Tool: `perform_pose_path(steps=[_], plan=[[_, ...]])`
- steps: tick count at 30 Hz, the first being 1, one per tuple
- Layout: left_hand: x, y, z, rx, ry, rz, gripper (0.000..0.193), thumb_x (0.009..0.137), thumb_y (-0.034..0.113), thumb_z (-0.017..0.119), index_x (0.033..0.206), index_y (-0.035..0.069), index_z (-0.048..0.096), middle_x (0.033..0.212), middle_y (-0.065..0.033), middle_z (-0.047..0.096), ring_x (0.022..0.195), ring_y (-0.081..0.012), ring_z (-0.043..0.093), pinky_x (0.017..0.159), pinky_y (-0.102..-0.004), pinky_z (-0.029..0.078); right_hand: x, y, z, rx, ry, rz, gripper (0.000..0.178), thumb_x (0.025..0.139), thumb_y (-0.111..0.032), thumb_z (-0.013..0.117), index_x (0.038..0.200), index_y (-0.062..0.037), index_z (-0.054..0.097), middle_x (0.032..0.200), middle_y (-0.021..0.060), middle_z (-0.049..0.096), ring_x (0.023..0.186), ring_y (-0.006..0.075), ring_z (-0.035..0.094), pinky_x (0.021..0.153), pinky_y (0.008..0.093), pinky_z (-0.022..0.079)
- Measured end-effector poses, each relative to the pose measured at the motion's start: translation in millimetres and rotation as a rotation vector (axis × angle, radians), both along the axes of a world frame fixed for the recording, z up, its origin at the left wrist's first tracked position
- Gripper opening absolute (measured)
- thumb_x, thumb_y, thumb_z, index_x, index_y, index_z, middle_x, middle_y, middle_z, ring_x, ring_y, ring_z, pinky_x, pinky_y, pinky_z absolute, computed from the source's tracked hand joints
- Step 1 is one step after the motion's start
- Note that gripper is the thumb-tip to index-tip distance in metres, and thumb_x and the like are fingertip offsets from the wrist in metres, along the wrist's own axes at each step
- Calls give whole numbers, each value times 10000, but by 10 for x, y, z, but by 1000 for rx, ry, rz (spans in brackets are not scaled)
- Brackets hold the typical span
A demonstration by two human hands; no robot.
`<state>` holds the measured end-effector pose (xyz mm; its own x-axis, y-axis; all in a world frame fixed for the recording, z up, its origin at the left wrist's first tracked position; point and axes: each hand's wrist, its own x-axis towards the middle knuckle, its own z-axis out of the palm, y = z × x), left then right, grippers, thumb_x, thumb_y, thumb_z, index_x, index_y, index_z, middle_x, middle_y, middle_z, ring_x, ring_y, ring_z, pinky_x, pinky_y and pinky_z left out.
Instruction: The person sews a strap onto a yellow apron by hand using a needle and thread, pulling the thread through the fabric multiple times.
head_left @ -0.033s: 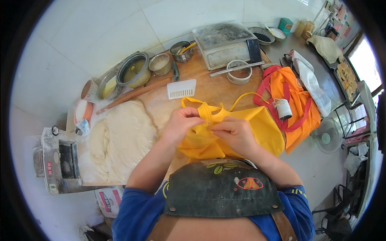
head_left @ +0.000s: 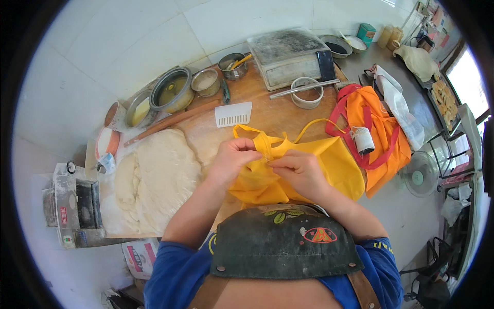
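A yellow cloth apron (head_left: pixel 329 167) with a neck loop and a long tie lies bunched on the board in front of me. My left hand (head_left: pixel 234 157) pinches the apron's strap near its upper edge between thumb and fingers. Close beside it, my right hand (head_left: pixel 298 167) is closed in a pinch at the same strap. Whatever is between its fingertips is too small to make out. To the right, a white spool of thread (head_left: pixel 363 140) with a dark end rests on an orange cloth piece (head_left: pixel 381 172) with red straps.
A large dough slab (head_left: pixel 164 175) covers the board's left side. Behind lie a rolling pin (head_left: pixel 172 121), a white slotted scraper (head_left: pixel 233 114), a pot (head_left: pixel 172 90) and several bowls. A scale (head_left: pixel 288 54) and a white ring-shaped container (head_left: pixel 306 100) stand at the back.
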<state>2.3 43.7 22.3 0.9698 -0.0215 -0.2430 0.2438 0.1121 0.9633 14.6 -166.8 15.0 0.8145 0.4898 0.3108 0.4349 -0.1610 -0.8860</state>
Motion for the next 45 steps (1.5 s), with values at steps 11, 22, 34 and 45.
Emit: perform_pose_path(steps=[11,22,34,45], plan=[[-83,-36,-93,257,-134,73,134,788,-45,657,915,-16,685,866,-64,684,786,-116,627,734,-237,489,-7,109,-105,-65,17,-75,181,736,-23,643,901,-16,717,760,179,642,690,320,644,609,367,501],[-184,-138,-64,125,-145,87,261,755,-75,670,1009,-16,688,878,-54,686,769,-114,627,698,-233,489,209,32,84,77,27,-247,145,775,-153,690,829,-19,703,697,142,653,615,243,628,584,328,479],[-138,-139,-210,98,-202,-25,350,790,-65,676,1134,-14,636,936,-68,687,830,-112,638,747,-235,514,355,36,-305,451,1134,248,217,822,-22,645,1020,53,692,947,98,697,816,165,667,744,260,529],[-106,-127,-184,-105,-107,-170,348,802,-58,654,1142,6,614,970,-53,668,847,-111,623,772,-240,504,405,-168,-392,316,1068,462,206,804,-25,689,1009,-34,712,724,-10,630,565,54,495,511,186,344]])
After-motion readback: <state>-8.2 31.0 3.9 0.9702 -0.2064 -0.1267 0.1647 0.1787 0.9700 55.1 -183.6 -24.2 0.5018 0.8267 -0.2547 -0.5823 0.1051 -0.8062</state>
